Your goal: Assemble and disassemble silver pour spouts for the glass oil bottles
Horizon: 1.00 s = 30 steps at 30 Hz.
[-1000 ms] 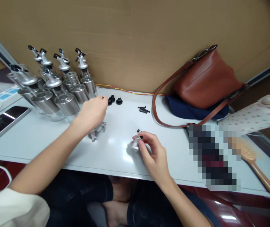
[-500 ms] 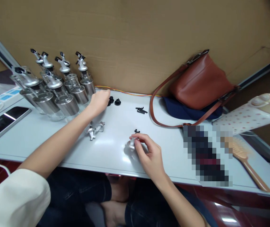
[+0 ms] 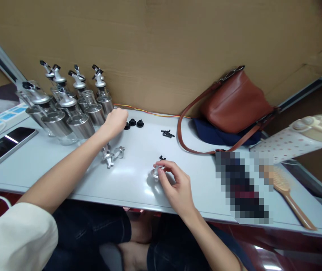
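Observation:
Between thumb and fingers, my right hand [image 3: 177,184] pinches a silver pourer top [image 3: 155,173] just over the table. My left hand [image 3: 117,119] is curled closed beside the bottles; its fingertips are turned away, so what they hold is hidden. Black stoppers [image 3: 140,123] lie just right of it. Two more silver tops [image 3: 109,158] rest below my left forearm. Tiny black pieces [image 3: 162,158] sit behind my right hand, and thin black caps [image 3: 168,133] lie farther back. Several glass-and-steel oil bottles [image 3: 80,126] stand at the left, most with pourers fitted.
A phone [image 3: 6,146] and a power strip [image 3: 4,118] are at the left. On the right are a brown leather bag [image 3: 234,101], a dotted white flask [image 3: 287,141], a hairbrush [image 3: 293,199] and a blurred-out item. Cardboard [image 3: 149,52] walls the back.
My left hand has drawn back slightly from the black stoppers, uncovering more of them. The right hand keeps its pinch on the pourer top. The view has shifted a little.

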Each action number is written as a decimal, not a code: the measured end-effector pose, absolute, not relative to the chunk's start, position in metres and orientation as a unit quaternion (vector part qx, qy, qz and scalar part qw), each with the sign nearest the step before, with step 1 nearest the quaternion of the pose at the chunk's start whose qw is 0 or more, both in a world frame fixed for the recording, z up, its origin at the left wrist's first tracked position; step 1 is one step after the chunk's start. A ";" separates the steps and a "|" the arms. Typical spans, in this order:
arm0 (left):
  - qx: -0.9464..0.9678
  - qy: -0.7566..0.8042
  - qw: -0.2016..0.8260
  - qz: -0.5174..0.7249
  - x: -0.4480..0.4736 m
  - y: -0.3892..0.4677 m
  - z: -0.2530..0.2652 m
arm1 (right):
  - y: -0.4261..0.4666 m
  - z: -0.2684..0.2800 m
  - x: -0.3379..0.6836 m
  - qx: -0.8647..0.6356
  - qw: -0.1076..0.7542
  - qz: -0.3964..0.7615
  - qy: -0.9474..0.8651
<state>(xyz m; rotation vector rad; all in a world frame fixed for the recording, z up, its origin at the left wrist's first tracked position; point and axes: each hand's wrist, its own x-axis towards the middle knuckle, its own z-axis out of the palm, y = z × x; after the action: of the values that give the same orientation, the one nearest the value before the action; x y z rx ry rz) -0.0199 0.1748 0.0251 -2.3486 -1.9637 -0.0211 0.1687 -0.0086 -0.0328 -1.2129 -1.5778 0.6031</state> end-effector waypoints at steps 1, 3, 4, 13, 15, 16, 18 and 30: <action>-0.766 -0.641 0.039 -0.007 -0.020 0.175 0.025 | -0.009 -0.033 0.169 -0.503 0.506 0.250 -0.655; -0.765 -0.642 0.035 -0.008 -0.019 0.176 0.023 | -0.008 -0.033 0.169 -0.503 0.505 0.249 -0.656; -0.765 -0.643 0.033 -0.008 -0.018 0.176 0.023 | -0.008 -0.033 0.169 -0.503 0.505 0.249 -0.656; -0.749 -0.662 0.021 -0.019 -0.020 0.174 0.017 | -0.007 -0.034 0.168 -0.500 0.510 0.247 -0.655; -0.750 -0.661 0.018 -0.028 -0.020 0.172 0.020 | -0.007 -0.034 0.168 -0.499 0.512 0.246 -0.655; -0.751 -0.660 0.018 -0.034 -0.020 0.171 0.023 | -0.007 -0.034 0.168 -0.499 0.512 0.246 -0.655; -0.752 -0.657 0.020 -0.044 -0.020 0.165 0.031 | -0.007 -0.034 0.169 -0.498 0.511 0.248 -0.655; -0.772 -0.484 -0.298 -0.285 -0.017 0.052 0.025 | -0.007 -0.035 0.171 -0.569 0.539 0.206 -0.585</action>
<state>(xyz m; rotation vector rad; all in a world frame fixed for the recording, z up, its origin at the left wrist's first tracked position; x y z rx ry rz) -0.0174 0.0520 0.0251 -3.0302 -1.9009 -1.1182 0.1710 -0.0071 -0.0346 -1.3539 -1.3913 0.4889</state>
